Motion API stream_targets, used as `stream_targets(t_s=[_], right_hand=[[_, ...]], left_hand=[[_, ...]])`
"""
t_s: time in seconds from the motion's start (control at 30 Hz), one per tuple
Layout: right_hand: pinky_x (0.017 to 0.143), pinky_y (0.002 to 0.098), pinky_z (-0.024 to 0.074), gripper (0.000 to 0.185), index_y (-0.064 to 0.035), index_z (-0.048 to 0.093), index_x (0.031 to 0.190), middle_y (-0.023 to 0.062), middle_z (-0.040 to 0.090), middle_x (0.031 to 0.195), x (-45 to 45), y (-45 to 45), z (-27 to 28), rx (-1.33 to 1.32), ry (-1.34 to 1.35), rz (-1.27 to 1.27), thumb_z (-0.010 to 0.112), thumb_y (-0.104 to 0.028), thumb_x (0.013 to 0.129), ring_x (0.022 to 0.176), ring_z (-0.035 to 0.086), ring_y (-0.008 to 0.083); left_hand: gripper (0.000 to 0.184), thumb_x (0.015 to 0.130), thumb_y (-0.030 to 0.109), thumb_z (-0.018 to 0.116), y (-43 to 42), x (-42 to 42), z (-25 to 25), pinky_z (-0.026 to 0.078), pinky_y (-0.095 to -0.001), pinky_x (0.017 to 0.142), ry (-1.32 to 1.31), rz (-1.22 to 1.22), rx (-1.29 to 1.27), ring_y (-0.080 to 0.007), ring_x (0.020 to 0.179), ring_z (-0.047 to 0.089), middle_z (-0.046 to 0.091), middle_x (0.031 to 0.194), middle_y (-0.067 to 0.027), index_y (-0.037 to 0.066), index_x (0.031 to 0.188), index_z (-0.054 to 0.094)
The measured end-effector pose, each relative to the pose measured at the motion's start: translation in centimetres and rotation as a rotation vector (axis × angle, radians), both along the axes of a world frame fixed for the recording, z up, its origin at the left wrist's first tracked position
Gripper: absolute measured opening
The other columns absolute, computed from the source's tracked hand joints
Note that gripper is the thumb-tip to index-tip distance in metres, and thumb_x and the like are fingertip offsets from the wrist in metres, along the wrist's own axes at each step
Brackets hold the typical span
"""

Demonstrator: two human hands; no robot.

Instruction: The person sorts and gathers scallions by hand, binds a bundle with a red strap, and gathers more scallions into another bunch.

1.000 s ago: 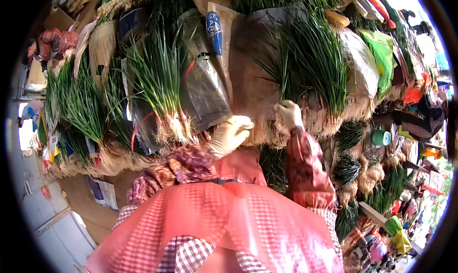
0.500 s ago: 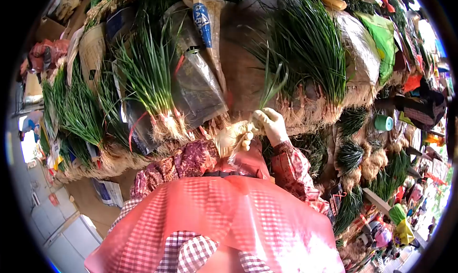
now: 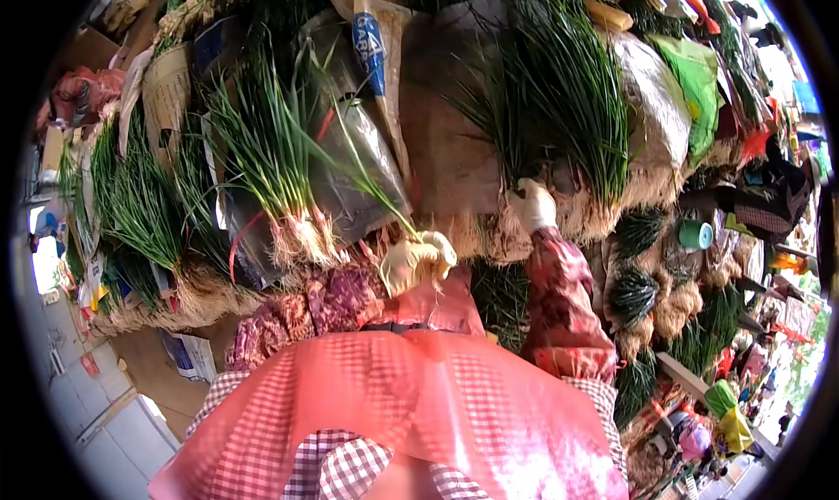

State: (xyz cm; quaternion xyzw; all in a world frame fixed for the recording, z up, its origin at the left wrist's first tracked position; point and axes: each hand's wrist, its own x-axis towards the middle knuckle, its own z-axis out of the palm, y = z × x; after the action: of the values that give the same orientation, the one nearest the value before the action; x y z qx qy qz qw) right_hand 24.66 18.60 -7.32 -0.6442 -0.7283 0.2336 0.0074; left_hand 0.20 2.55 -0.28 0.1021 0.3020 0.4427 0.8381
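Note:
My left hand (image 3: 418, 262), in a pale glove, is closed round a spring onion (image 3: 374, 188) whose green leaves lean up to the left. Fine roots hang below that fist. Further right, my gloved right hand (image 3: 534, 206) presses its fingers together at the root end of a large heap of spring onions (image 3: 572, 98). What those fingers pinch is mostly hidden by the hand. Left of my left hand, a bunch of spring onions (image 3: 284, 163) lies with its pale roots toward me.
A clear plastic sheet (image 3: 354, 185) and a bag with a blue label (image 3: 369, 50) lie between the piles. More spring onions (image 3: 144, 203) lie at the left. At the right are a green cup (image 3: 695, 234), further bundles (image 3: 635, 295) and a person in dark clothing (image 3: 769, 198).
My right hand has left my left hand and moved right and up to the large heap. The spring onion, earlier upright at my right hand, now leans left from my left hand.

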Motion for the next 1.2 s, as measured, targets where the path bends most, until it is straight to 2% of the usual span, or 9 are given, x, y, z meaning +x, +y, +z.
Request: stream_targets(t_s=[0.1,0.3,0.47,0.63,0.7,0.83,0.97,1.1,1.2], right_hand=[[0.062,0.0240,0.0495,0.020,0.0006,0.062,0.104,0.0058,0.066,0.084,0.2,-1.9,4.9,-0.223,0.696,-0.306,0.058,-0.012,0.089,0.069,0.060,0.0105],[0.073,0.0261,0.0480,0.019,-0.0032,0.064,0.106,-0.0003,0.064,0.088,-0.6,-4.9,7.7,-0.641,1.185,-0.493,0.060,-0.012,0.090,0.081,0.059,0.0096],[0.074,0.0270,0.0483,0.018,0.0027,0.066,0.099,0.0087,0.062,0.093,-3.3,-6.0,8.0,-0.089,0.640,0.106,0.063,-0.010,0.086,0.085,0.061,0.0159],[0.080,0.0275,0.0492,0.018,0.0003,0.066,0.101,0.0116,0.062,0.106,-2.4,-5.0,7.2,-0.200,0.780,0.136,0.062,-0.010,0.087,0.092,0.061,0.0189],[0.086,0.0267,0.0462,0.018,0.0002,0.065,0.104,0.0061,0.060,0.106,-3.0,-4.9,7.6,-0.201,0.844,0.090,0.060,-0.007,0.088,0.096,0.058,0.0151],[0.067,0.0252,0.0522,0.015,-0.0093,0.065,0.103,0.0054,0.066,0.099,-1.0,-3.4,9.3,-0.010,1.456,-0.651,0.062,-0.013,0.088,0.073,0.060,0.0096],[0.053,0.0193,0.0448,0.023,-0.0038,0.062,0.103,0.0037,0.065,0.087,-3.0,-5.0,8.6,-0.552,1.018,-0.623,0.068,-0.017,0.085,0.060,0.054,0.0062],[0.059,0.0215,0.0464,0.022,0.0012,0.062,0.096,0.0014,0.063,0.080,-7.0,-7.1,6.8,-0.657,1.051,-0.445,0.069,-0.017,0.084,0.065,0.056,0.0072],[0.045,0.0175,0.0359,0.016,-0.0027,0.061,0.093,0.0005,0.061,0.074,-6.9,-7.3,7.4,-0.779,1.172,-0.507,0.061,-0.019,0.091,0.051,0.047,0.0047]], left_hand=[[0.015,0.086,0.012,0.056,-0.1,-0.8,0.7,0.045,-0.0258,0.053,0.128,-0.063,-0.019,-0.0090,0.054,0.049,0.053,0.064,-0.0001,0.002,0.093,0.065],[0.020,0.094,0.007,0.051,2.5,2.4,1.6,0.043,-0.0181,0.047,0.291,-0.061,-0.204,-0.0033,0.051,0.046,0.060,0.075,0.0026,0.005,0.110,0.062],[0.025,0.088,0.020,0.065,4.7,4.4,-0.9,0.041,-0.0172,0.056,0.527,-0.145,-0.116,-0.0014,0.074,0.053,0.063,0.093,0.0049,0.012,0.110,0.062],[0.026,0.084,0.019,0.068,4.3,5.0,-1.1,0.039,-0.0171,0.051,0.479,-0.099,-0.096,-0.0031,0.068,0.054,0.064,0.088,0.0042,0.013,0.109,0.063],[0.025,0.083,0.017,0.069,4.6,5.2,-0.4,0.039,-0.0172,0.049,0.515,-0.103,0.000,-0.0042,0.063,0.054,0.065,0.084,0.0044,0.013,0.107,0.063],[0.016,0.082,0.016,0.070,3.6,5.3,-2.0,0.039,-0.0184,0.046,0.504,0.028,-0.122,-0.0055,0.059,0.054,0.065,0.078,0.0023,0.011,0.095,0.063],[0.015,0.084,0.014,0.069,3.2,4.7,-3.0,0.043,-0.0197,0.050,0.627,-0.136,-0.059,-0.0054,0.066,0.055,0.062,0.080,0.0026,0.009,0.095,0.061],[0.022,0.087,0.020,0.064,2.4,4.1,-2.6,0.043,-0.0207,0.054,0.631,-0.194,0.014,-0.0053,0.065,0.051,0.059,0.080,0.0028,0.009,0.105,0.057],[0.020,0.092,0.021,0.058,1.9,2.8,0.9,0.038,-0.0181,0.042,0.372,-0.185,-0.156,-0.0049,0.051,0.045,0.055,0.075,0.0020,0.010,0.107,0.052]])
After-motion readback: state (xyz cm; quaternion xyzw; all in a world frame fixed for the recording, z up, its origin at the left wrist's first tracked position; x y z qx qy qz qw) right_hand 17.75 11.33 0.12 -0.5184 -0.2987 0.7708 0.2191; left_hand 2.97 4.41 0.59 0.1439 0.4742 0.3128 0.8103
